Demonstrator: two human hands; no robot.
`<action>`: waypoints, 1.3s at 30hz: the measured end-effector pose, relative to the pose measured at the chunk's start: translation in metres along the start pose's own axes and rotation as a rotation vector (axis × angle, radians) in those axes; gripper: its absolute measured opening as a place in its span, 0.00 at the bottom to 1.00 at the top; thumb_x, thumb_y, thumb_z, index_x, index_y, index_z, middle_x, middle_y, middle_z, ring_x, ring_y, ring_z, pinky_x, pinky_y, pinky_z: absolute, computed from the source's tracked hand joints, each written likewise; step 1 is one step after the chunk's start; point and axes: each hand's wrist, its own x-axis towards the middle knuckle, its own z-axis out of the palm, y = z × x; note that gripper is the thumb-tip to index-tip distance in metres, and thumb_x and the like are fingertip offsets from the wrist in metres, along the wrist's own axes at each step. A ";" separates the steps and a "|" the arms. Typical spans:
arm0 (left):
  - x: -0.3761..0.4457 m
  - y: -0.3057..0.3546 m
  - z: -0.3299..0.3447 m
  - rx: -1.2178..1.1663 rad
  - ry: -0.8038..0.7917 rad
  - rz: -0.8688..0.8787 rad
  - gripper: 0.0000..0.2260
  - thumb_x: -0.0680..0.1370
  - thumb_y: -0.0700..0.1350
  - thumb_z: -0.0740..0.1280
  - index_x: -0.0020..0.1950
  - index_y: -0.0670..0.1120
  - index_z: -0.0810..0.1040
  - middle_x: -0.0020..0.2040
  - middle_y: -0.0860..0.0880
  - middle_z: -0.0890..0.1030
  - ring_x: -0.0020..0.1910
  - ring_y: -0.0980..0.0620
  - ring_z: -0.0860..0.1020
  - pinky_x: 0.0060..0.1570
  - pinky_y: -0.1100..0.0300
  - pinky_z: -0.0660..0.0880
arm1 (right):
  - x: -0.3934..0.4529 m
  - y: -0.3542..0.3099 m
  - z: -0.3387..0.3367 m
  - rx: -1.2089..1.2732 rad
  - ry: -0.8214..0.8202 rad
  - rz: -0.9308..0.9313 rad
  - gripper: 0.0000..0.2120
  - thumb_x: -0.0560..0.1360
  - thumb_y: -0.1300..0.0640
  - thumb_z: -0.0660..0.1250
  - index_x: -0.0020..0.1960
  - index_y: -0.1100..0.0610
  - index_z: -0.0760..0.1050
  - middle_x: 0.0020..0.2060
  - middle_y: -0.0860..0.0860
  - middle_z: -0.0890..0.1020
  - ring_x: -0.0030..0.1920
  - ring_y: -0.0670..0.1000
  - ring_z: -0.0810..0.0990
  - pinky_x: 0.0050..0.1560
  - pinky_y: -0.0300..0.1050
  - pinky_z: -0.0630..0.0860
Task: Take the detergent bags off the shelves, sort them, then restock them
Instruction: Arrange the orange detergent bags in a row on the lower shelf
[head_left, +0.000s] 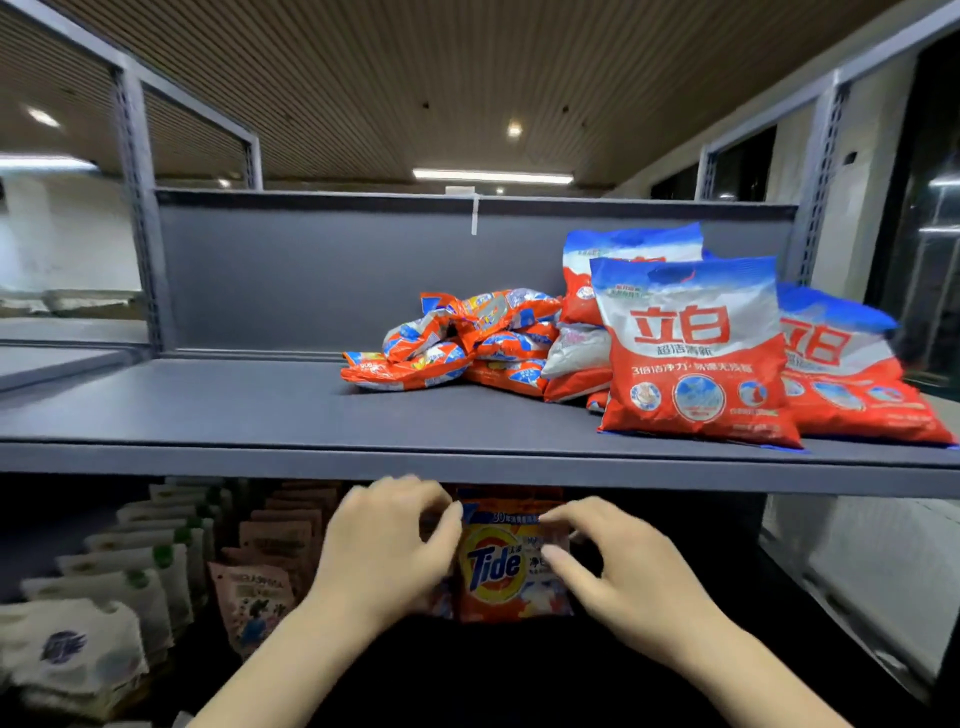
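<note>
Both hands reach under the top shelf (311, 415) to an orange Tide bag (511, 558) standing upright on the lower shelf. The left hand (387, 545) curls its fingers round the bag's left edge. The right hand (618, 566) has bent fingers touching the bag's right side near the top, with the thumb lower down. The bag looks shiny and crinkly. On the gray, flat top shelf, a messy pile of small orange bags (457, 343) lies flat, just beside big red and white bags (696, 353) that stand up. Down on the left are rows of white bags (104, 597) and pink bags (260, 597).
</note>
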 end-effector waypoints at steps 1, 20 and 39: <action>0.011 -0.002 -0.009 -0.003 0.059 -0.004 0.20 0.71 0.61 0.52 0.41 0.52 0.80 0.39 0.57 0.81 0.42 0.54 0.78 0.43 0.56 0.72 | 0.008 -0.004 -0.007 0.014 0.043 -0.011 0.15 0.75 0.39 0.59 0.58 0.42 0.74 0.52 0.37 0.77 0.53 0.39 0.76 0.52 0.35 0.72; 0.225 -0.113 0.005 -0.091 -0.170 -0.292 0.22 0.76 0.56 0.62 0.66 0.48 0.70 0.63 0.47 0.75 0.61 0.45 0.73 0.57 0.52 0.72 | 0.208 0.018 -0.035 -0.144 0.233 0.170 0.12 0.76 0.49 0.63 0.57 0.50 0.77 0.55 0.45 0.80 0.59 0.48 0.75 0.57 0.49 0.73; 0.283 -0.143 0.070 0.176 0.067 0.011 0.07 0.78 0.51 0.60 0.52 0.50 0.73 0.50 0.50 0.75 0.53 0.47 0.72 0.45 0.56 0.62 | 0.320 0.058 0.008 -0.566 0.146 0.134 0.23 0.76 0.63 0.59 0.70 0.51 0.68 0.69 0.49 0.69 0.74 0.54 0.60 0.70 0.50 0.59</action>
